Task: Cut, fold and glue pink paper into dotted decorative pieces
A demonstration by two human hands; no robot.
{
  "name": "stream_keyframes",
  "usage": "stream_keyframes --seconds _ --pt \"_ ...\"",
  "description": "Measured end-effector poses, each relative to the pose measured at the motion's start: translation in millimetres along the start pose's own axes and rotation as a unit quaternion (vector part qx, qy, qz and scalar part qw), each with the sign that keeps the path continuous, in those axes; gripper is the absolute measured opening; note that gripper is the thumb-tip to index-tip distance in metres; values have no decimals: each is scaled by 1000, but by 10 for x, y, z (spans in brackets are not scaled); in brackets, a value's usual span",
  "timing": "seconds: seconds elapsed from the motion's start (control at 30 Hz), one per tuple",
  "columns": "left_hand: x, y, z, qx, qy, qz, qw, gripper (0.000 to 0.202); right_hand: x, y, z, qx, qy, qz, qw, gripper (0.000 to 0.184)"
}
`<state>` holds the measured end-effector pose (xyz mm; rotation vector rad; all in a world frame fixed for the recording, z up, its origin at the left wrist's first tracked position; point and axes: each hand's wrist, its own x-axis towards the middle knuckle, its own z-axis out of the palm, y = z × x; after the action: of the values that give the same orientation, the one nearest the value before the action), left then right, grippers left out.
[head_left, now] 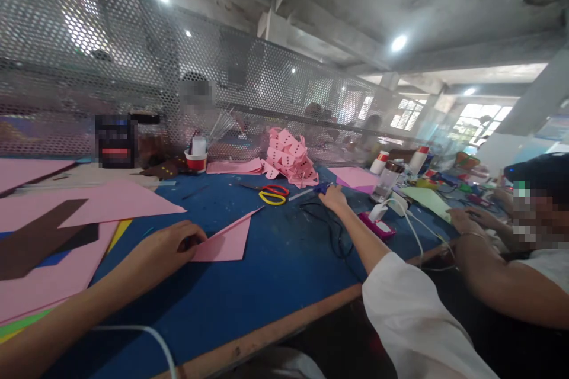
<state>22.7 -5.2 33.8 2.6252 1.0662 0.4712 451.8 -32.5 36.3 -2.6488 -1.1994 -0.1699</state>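
My left hand [178, 243] is closed on the left end of a folded pink paper piece [229, 243], whose upper edge rises to a thin point. At arm's length across the table, my right hand [334, 196] has its fingers closed around what looks like a blue glue gun [320, 188]. A pale stick [301, 194] juts out to its left, and a black cord [331, 225] lies below. Scissors with red and yellow handles [273, 194] lie between the two hands. Behind them stands a heap of pink paper pieces with dark dots [288, 157].
Large pink sheets [120, 204] and a brown strip [44, 237] cover the left side. A red-and-white cup [195, 160], a clear bottle [387, 180] and a magenta power strip [377, 226] stand around. A co-worker's arm [480, 260] rests at right. Perforated metal panel [249, 89] closes the back.
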Motion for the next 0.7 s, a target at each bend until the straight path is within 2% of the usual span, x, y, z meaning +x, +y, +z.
stream_keyframes --seconds 0.17,0.23,0.33,0.37,0.43,0.47,0.5,0.53,0.6,0.7 --pt "-3 -49 61 -3 20 9 1000 24 -187 -4 -56 -30 18 -35 999 43" --pt "-3 -79 90 -9 20 21 1000 25 -299 -86 -125 -35 50 -78 995 43" --pt "8 -114 117 -16 12 7 1000 23 -484 -384 -206 -9 56 -183 981 32" --pt "13 -118 120 -16 13 5 1000 23 -559 -520 -210 13 48 -241 969 28" --pt "20 -115 124 -18 13 6 1000 23 -728 -806 -170 120 37 -427 896 25" --pt "21 -110 126 -18 15 7 1000 24 -813 -940 -128 151 23 -495 855 22" --pt "20 -106 131 -17 18 9 1000 24 -891 -1059 -74 167 9 -546 821 20" --pt "18 -104 138 -14 20 11 1000 24 -954 -1160 -13 174 2 -574 800 19" --pt "12 -107 160 -3 25 19 1000 25 -1033 -1294 115 162 -8 -592 790 17" --pt "4 -120 195 18 32 33 999 26 -1058 -1348 261 126 -12 -594 794 18"
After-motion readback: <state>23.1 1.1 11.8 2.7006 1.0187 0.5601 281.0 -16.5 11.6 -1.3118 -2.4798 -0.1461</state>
